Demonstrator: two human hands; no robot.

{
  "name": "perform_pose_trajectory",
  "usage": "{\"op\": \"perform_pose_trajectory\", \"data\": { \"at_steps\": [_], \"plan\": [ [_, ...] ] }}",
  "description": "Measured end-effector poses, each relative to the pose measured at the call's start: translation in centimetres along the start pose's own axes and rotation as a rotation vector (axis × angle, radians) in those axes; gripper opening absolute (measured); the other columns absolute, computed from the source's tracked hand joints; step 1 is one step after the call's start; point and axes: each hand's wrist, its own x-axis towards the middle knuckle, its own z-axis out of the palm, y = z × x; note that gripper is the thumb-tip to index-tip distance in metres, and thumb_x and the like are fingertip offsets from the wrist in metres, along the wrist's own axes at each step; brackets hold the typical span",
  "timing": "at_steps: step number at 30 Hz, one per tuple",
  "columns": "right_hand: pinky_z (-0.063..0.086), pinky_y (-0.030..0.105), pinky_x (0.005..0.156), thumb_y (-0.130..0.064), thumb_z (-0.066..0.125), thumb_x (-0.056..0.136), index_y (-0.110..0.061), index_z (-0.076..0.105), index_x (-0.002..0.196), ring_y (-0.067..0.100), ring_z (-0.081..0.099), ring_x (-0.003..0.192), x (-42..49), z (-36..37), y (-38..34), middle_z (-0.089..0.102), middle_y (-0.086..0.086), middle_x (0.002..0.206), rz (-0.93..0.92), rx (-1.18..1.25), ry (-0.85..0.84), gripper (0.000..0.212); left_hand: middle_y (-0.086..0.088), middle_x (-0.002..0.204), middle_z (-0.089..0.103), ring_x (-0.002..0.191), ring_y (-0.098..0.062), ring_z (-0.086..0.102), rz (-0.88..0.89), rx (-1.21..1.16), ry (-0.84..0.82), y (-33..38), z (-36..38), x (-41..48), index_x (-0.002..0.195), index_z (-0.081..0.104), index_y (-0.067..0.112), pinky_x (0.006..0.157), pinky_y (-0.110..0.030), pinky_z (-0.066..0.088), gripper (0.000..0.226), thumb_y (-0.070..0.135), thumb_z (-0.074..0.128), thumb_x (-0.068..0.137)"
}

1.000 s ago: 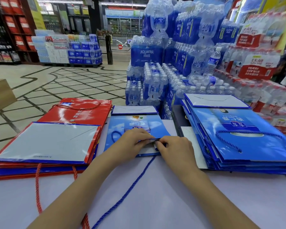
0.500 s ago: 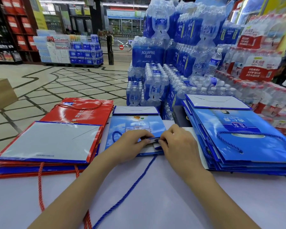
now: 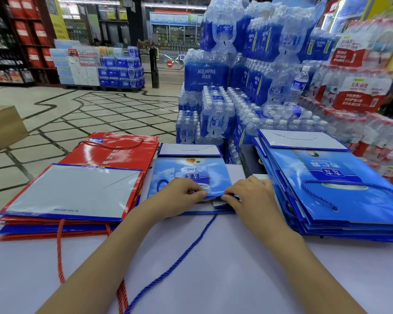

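- One pale worktop (image 3: 213, 275) carries everything.
- One tall display of shrink-wrapped water packs (image 3: 247, 75) stands behind it; there are too many to count.
- Two piles of flat paper bags lie on the worktop: a blue pile (image 3: 340, 184) on the right and a red-and-blue pile (image 3: 73, 193) on the left. The layers are too tight to count.
- One single blue bag (image 3: 191, 171) lies flat between the piles, its folded base pointing away.
- Two grips meet at the bag's near edge. The left grip (image 3: 177, 197) and the right grip (image 3: 253, 196) are each pinched onto that edge, fingertips almost touching, and the rest of the bag lies beyond them.
- One blue cord (image 3: 179, 261) trails from that edge toward the camera, between the forearms.
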Motion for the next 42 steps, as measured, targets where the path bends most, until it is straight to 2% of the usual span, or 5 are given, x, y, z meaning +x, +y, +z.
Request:
{"op": "perform_pose_trajectory", "data": {
  "at_steps": [11,18,27,36,42],
  "plan": [
    [0.026,0.031,0.090,-0.045,0.053,0.096,-0.033,0.064,0.100,0.010,0.049,0.100,0.0,-0.6,0.2,0.063,-0.014,0.101,0.059,0.130,-0.159,0.017,0.003,0.106,0.065,0.099,-0.017,0.057,-0.140,-0.055,-0.064,0.9,-0.2,0.0,0.099,0.060,0.014,0.086,-0.026,0.042,0.031,0.028,0.034,0.105],
    [0.031,0.032,0.099,-0.027,0.053,0.089,-0.028,0.054,0.095,0.013,0.050,0.091,-0.4,-1.5,-0.8,0.058,-0.009,0.093,0.052,0.173,-0.327,0.006,0.000,0.063,0.063,0.055,-0.008,0.051,-0.168,-0.227,0.139,1.1,-0.7,0.0,0.066,0.056,0.012,0.063,-0.025,0.042,0.055,0.054,0.040,0.097],
    [0.036,0.036,0.088,-0.063,0.048,0.090,-0.025,0.050,0.065,0.013,0.053,0.080,0.0,-1.0,-1.2,0.058,-0.008,0.072,0.175,0.082,-0.292,0.045,0.001,0.100,0.073,0.099,-0.012,0.067,0.028,-0.938,0.372,1.4,-2.5,-0.2,0.119,0.060,0.018,0.090,-0.030,0.048,0.026,0.012,0.058,0.094],
    [0.031,0.034,0.075,-0.039,0.045,0.096,-0.021,0.051,0.072,0.021,0.049,0.079,-0.1,-0.4,-1.4,0.055,-0.004,0.075,0.207,-0.038,-0.247,0.030,0.001,0.125,0.048,0.115,-0.013,0.045,0.222,0.148,0.580,0.3,-0.3,-0.3,0.124,0.054,0.016,0.098,-0.024,0.035,0.038,0.012,0.062,0.087],
    [0.032,0.032,0.068,-0.052,0.045,0.097,-0.018,0.056,0.103,0.029,0.057,0.098,-0.5,-0.8,-1.9,0.058,0.003,0.105,0.336,-0.080,-0.218,0.036,0.017,0.140,0.040,0.133,-0.001,0.031,0.257,0.270,-0.108,1.0,0.3,-1.5,0.136,0.050,0.029,0.111,-0.013,0.016,0.050,0.046,0.060,0.091]
  ]
}}
